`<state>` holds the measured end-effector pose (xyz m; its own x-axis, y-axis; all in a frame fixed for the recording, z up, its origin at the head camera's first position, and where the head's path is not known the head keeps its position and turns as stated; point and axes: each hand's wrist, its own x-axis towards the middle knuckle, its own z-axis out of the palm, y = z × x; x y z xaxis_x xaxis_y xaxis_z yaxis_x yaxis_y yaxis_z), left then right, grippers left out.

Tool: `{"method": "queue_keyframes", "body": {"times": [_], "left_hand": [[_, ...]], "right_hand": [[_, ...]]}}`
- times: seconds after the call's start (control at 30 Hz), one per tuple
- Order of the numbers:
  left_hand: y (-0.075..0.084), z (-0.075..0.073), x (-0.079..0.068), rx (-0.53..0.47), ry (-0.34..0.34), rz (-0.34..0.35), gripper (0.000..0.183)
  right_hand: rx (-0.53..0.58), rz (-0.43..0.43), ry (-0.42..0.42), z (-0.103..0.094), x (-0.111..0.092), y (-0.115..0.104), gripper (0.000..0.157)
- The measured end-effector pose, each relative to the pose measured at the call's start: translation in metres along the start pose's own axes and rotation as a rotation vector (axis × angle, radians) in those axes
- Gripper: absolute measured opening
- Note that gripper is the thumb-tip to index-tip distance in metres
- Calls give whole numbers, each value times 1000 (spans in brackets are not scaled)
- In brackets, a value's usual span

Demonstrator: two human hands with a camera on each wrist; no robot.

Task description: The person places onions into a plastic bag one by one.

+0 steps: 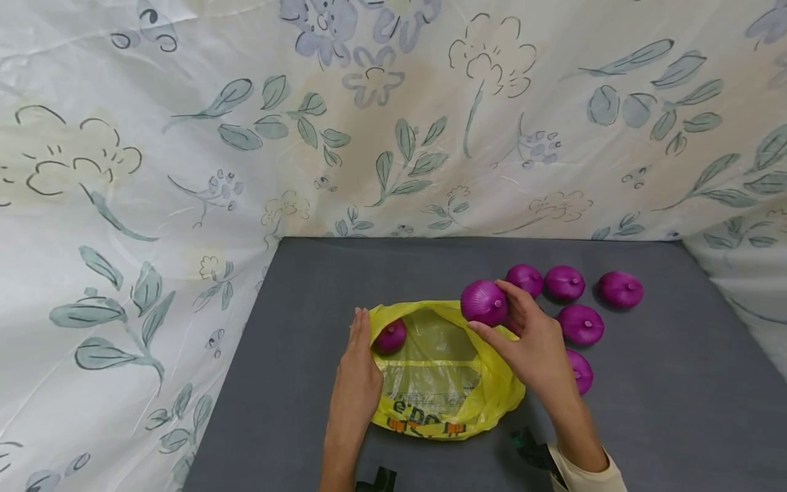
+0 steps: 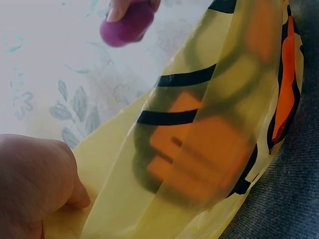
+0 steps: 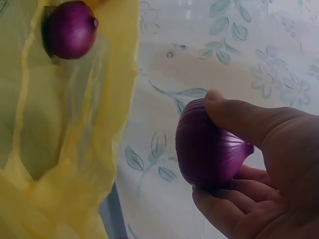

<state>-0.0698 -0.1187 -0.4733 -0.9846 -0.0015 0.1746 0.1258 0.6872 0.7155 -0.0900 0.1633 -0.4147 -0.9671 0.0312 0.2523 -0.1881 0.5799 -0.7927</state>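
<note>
A yellow plastic bag (image 1: 492, 410) with black and orange print lies with its mouth spread wide. My left hand (image 1: 359, 379) holds its left rim, fingers running along the edge; in the left wrist view the bent thumb (image 2: 77, 194) lies against the yellow film. One purple onion (image 1: 390, 336) is inside the bag, at its left. My right hand (image 1: 537, 342) grips another purple onion (image 1: 484, 303) above the bag's right rim. The right wrist view shows this onion (image 3: 212, 144) between the thumb above and the fingers below.
Several more purple onions lie on the grey tabletop (image 1: 676, 383) to the right, among them one onion (image 1: 620, 290) farthest right and one onion (image 1: 581, 372) partly behind my right wrist. A floral cloth (image 1: 430, 171) hangs behind the table and along its sides.
</note>
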Motion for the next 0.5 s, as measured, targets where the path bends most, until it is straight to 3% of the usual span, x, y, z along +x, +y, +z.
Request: {"method": "queue_keyframes", "body": {"times": [0.2, 0.5], "left_hand": [[2, 0, 0, 22, -1, -6, 68], [2, 1, 1, 38, 7, 7, 71]], "right_hand": [[-14, -54, -61, 15, -2, -1, 84], [100, -79, -166, 40, -4, 0, 80]]}}
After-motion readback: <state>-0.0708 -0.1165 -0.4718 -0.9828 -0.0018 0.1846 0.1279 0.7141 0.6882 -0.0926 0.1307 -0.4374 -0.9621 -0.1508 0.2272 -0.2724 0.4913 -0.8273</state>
